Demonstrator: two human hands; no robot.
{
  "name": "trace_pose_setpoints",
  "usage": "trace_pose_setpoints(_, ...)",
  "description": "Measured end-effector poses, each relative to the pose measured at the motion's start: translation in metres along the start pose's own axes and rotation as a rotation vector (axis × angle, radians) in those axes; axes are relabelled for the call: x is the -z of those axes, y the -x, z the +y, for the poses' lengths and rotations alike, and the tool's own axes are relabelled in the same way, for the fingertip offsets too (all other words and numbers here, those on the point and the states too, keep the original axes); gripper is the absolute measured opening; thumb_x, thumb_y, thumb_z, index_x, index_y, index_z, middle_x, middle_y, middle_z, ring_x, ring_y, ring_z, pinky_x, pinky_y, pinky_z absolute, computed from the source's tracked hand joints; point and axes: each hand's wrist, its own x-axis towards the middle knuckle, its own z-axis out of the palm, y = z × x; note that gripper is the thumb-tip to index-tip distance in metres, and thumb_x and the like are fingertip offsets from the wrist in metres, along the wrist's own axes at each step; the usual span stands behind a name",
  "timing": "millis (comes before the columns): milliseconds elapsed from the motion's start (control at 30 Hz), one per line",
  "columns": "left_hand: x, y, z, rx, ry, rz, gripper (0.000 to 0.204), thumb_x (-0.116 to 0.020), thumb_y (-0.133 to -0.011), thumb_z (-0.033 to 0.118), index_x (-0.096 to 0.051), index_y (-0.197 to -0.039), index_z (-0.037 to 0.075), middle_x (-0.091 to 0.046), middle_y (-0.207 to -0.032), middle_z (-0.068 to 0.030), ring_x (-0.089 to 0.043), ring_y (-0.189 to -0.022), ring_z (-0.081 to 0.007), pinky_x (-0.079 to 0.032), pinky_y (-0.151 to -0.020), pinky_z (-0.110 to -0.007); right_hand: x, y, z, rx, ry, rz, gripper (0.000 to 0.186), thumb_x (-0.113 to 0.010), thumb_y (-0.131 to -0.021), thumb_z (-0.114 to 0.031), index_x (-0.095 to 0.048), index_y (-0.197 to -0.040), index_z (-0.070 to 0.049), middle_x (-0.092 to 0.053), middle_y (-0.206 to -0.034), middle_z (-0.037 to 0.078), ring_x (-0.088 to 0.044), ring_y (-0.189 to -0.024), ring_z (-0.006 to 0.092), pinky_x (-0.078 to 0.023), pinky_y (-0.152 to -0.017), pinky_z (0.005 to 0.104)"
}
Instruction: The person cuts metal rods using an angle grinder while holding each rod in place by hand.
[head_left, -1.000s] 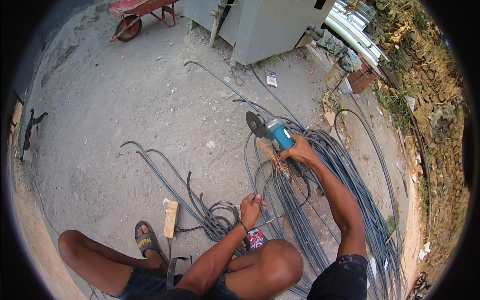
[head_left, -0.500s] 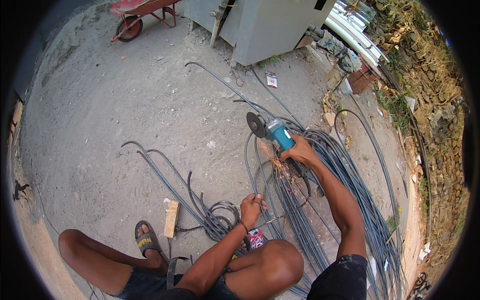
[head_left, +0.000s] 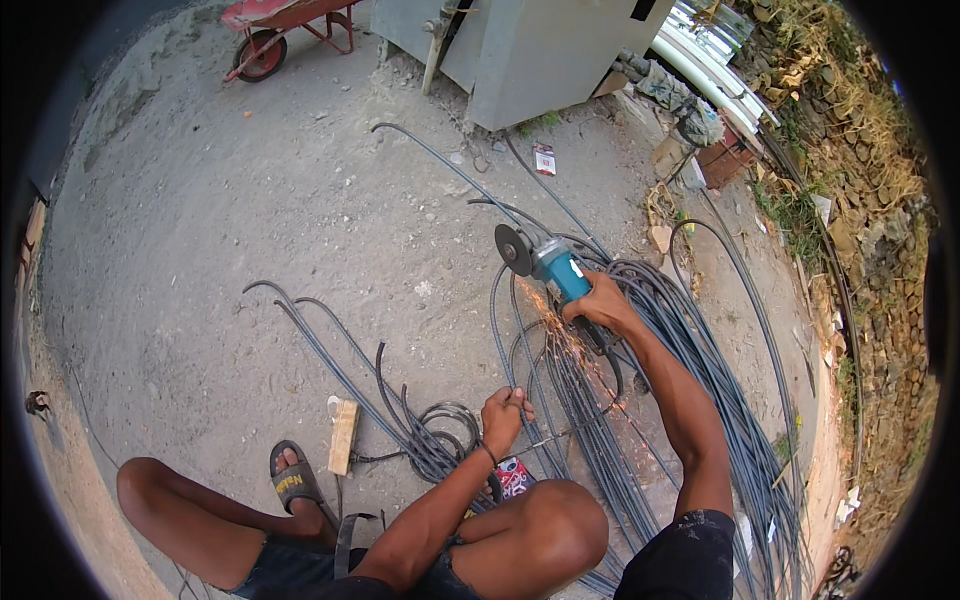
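Note:
My right hand (head_left: 600, 303) is wrapped round the teal body of an angle grinder (head_left: 566, 275). Its dark cutting disc (head_left: 514, 250) stands at the far left end, over the bent steel rods. Orange sparks (head_left: 568, 340) stream from beneath the disc back toward me, across the rods. Closer in and to the left, my left hand (head_left: 505, 418) is closed round a thin steel rod (head_left: 503, 345) that runs up toward the disc. The exact cutting spot is hidden under the disc.
A large bundle of steel rods (head_left: 715, 375) lies to the right. More bent rods (head_left: 335, 340) and a coiled black cable (head_left: 450, 425) are at the left, beside a wooden block (head_left: 342, 437). Farther off stand a grey metal cabinet (head_left: 550, 60) and a red wheelbarrow (head_left: 290, 15).
Both hands keep nearly the same places and grips. The spark stream now reaches farther back toward me, along the rods.

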Motion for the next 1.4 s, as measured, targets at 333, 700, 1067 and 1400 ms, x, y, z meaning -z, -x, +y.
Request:
trace_pose_setpoints(333, -0.0006, 0.0014, 0.0023, 0.012, 0.024, 0.016, 0.026, -0.055, -0.106, 0.022, -0.065, -0.096, -0.001, -0.069, -0.081, -0.0071, -0.066, -0.067, -0.0145, -0.052, -0.061, -0.028, -0.0020, -0.0028, 0.0016, -0.019, 0.014, -0.003, 0.069, -0.084, -0.050, -0.025, -0.067, -0.109, 0.006, -0.069, -0.089, 0.015, -0.066, -0.080, 0.0271, -0.050, -0.075, 0.0361)
trace_pose_setpoints(700, 0.0023, -0.0015, -0.0030, -0.001, -0.042, 0.000, 0.026, -0.054, -0.107, 0.025, -0.065, -0.098, 0.002, -0.069, -0.083, -0.0059, -0.067, -0.070, -0.0144, -0.053, -0.061, -0.027, -0.0044, -0.0038, 0.0043, -0.016, -0.010, 0.023, 0.068, -0.085, -0.051, -0.023, -0.068, -0.111, 0.005, -0.070, -0.091, 0.014, -0.065, -0.082, 0.0255, -0.050, -0.077, 0.0355)
trace_pose_setpoints(1067, 0.0021, -0.0012, -0.0021, -0.019, -0.084, 0.003, 0.026, -0.054, -0.107, 0.024, -0.065, -0.098, 0.002, -0.069, -0.082, -0.0059, -0.067, -0.069, -0.0145, -0.053, -0.061, -0.028, -0.0026, -0.0019, 0.0012, -0.022, -0.024, -0.003, 0.065, -0.083, -0.050, -0.027, -0.069, -0.105, 0.005, -0.071, -0.092, 0.018, -0.068, -0.085, 0.0309, -0.052, -0.079, 0.0377)
trace_pose_setpoints(1400, -0.0011, -0.0007, -0.0006, -0.017, -0.009, 0.035, 0.029, -0.055, -0.105, 0.020, -0.066, -0.092, -0.004, -0.070, -0.076, -0.0094, -0.067, -0.065, -0.0162, -0.053, -0.063, -0.030, -0.0021, -0.0041, 0.0036, -0.011, 0.008, -0.005, 0.069, -0.084, -0.050, -0.029, -0.068, -0.107, 0.006, -0.071, -0.095, 0.020, -0.068, -0.087, 0.0317, -0.052, -0.081, 0.0382)
